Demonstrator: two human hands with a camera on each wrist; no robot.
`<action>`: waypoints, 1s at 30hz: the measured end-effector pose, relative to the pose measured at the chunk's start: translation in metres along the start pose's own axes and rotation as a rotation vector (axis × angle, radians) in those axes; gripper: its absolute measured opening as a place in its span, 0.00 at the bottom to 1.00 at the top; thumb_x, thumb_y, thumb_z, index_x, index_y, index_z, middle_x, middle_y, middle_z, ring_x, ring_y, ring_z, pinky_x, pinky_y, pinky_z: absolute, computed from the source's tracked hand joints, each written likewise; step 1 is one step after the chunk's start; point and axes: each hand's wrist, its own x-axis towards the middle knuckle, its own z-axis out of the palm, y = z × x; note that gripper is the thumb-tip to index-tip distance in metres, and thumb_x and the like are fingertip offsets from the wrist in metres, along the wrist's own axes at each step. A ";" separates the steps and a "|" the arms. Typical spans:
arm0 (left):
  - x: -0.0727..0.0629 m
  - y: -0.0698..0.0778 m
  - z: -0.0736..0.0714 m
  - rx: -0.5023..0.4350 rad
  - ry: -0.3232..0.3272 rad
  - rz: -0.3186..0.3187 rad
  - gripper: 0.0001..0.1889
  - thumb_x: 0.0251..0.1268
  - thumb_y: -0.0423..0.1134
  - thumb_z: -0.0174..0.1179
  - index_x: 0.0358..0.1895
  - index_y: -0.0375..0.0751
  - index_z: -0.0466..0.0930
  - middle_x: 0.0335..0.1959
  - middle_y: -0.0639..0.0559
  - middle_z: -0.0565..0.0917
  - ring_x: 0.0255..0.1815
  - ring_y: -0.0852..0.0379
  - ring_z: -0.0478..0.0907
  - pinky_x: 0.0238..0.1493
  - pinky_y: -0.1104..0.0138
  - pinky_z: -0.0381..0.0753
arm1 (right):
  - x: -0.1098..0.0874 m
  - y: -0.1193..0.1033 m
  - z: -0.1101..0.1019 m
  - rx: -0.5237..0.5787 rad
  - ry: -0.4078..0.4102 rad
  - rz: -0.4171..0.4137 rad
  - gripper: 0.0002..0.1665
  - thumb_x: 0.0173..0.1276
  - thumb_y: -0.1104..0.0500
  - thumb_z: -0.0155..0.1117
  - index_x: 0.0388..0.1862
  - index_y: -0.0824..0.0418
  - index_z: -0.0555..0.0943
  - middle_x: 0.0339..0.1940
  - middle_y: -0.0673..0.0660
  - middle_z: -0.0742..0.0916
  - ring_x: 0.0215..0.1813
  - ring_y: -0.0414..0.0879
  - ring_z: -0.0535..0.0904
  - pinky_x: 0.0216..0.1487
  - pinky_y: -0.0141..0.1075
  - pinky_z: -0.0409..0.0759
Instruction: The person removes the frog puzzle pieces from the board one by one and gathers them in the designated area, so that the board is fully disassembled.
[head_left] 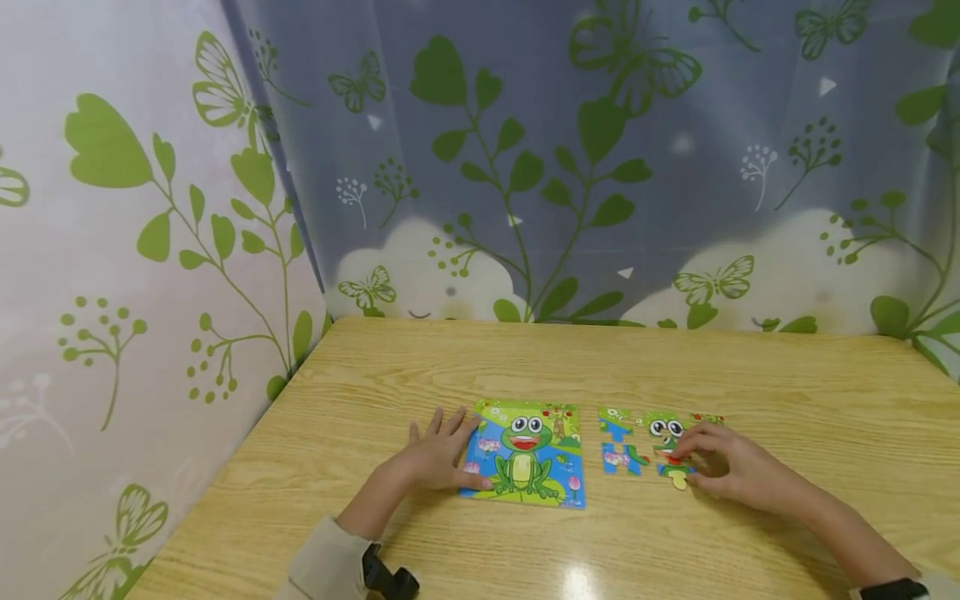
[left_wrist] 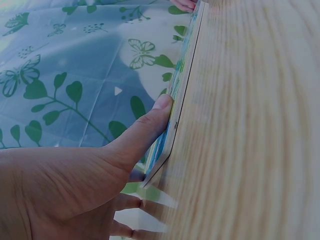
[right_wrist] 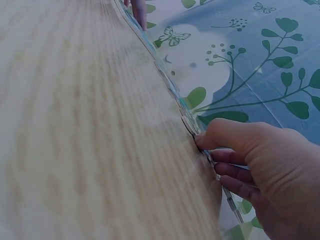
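A square frog picture board [head_left: 523, 446] lies flat on the table, showing a green frog on a lily pad. At its left side my left hand [head_left: 433, 460] is spread, thumb resting on the lower corner and fingers by the upper corner. The left wrist view has the thumb [left_wrist: 155, 112] laid over the board's edge. To the right are loose jigsaw pieces with the same frog art. My right hand [head_left: 738, 468] bends over them, thumb and fingertips pinching a jigsaw piece [head_left: 677, 475] from the frog's lower part. My fingers partly cover the pieces beneath.
Two blue-and-green pieces [head_left: 621, 459] sit between the board and my right hand. A piece with the frog's eyes [head_left: 665, 427] is just above my fingertips. The wooden table [head_left: 450, 358] ends at a leaf-and-butterfly curtain [head_left: 525, 208] behind and another on the left.
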 end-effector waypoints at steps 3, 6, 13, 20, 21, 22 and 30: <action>0.000 0.000 0.000 0.000 0.000 0.002 0.49 0.52 0.63 0.59 0.73 0.43 0.49 0.72 0.39 0.46 0.69 0.33 0.36 0.56 0.33 0.36 | -0.001 0.001 -0.001 0.024 -0.011 0.013 0.14 0.58 0.58 0.69 0.43 0.50 0.80 0.47 0.51 0.77 0.50 0.37 0.70 0.48 0.24 0.68; 0.000 0.001 0.000 -0.001 0.000 0.004 0.49 0.53 0.63 0.59 0.73 0.43 0.48 0.72 0.39 0.46 0.69 0.33 0.36 0.56 0.33 0.36 | -0.002 0.002 -0.001 0.035 -0.019 0.020 0.14 0.58 0.57 0.68 0.44 0.51 0.80 0.48 0.51 0.77 0.51 0.37 0.70 0.49 0.24 0.69; -0.001 0.000 0.000 -0.005 0.001 -0.003 0.49 0.52 0.64 0.59 0.73 0.43 0.48 0.72 0.39 0.46 0.69 0.33 0.36 0.56 0.33 0.35 | -0.002 0.001 -0.001 0.024 -0.020 0.025 0.14 0.59 0.57 0.68 0.45 0.50 0.80 0.48 0.51 0.76 0.51 0.38 0.69 0.49 0.27 0.69; -0.001 0.000 0.001 -0.004 -0.002 -0.001 0.50 0.52 0.64 0.59 0.73 0.43 0.48 0.72 0.39 0.46 0.69 0.33 0.36 0.56 0.33 0.35 | 0.001 -0.005 -0.001 -0.008 -0.009 0.058 0.14 0.59 0.59 0.68 0.44 0.49 0.80 0.48 0.49 0.76 0.50 0.41 0.69 0.45 0.41 0.73; -0.002 0.000 0.002 -0.004 -0.001 0.001 0.50 0.52 0.64 0.59 0.73 0.43 0.48 0.72 0.39 0.46 0.69 0.33 0.36 0.56 0.33 0.35 | 0.002 -0.007 -0.001 -0.012 0.000 0.055 0.14 0.58 0.61 0.68 0.43 0.49 0.80 0.47 0.48 0.76 0.49 0.42 0.70 0.44 0.41 0.73; -0.002 0.000 0.002 -0.004 0.000 0.003 0.50 0.52 0.64 0.59 0.73 0.43 0.48 0.72 0.39 0.46 0.69 0.33 0.36 0.56 0.33 0.35 | 0.004 -0.009 -0.002 -0.018 0.005 0.042 0.14 0.58 0.62 0.67 0.43 0.49 0.80 0.47 0.48 0.76 0.49 0.42 0.71 0.43 0.42 0.74; -0.001 0.000 0.000 -0.008 0.005 0.005 0.49 0.52 0.63 0.59 0.73 0.43 0.48 0.72 0.39 0.46 0.69 0.33 0.36 0.56 0.33 0.35 | 0.035 -0.032 0.004 0.079 -0.017 -0.022 0.12 0.62 0.64 0.64 0.45 0.57 0.79 0.46 0.51 0.77 0.43 0.48 0.73 0.35 0.35 0.76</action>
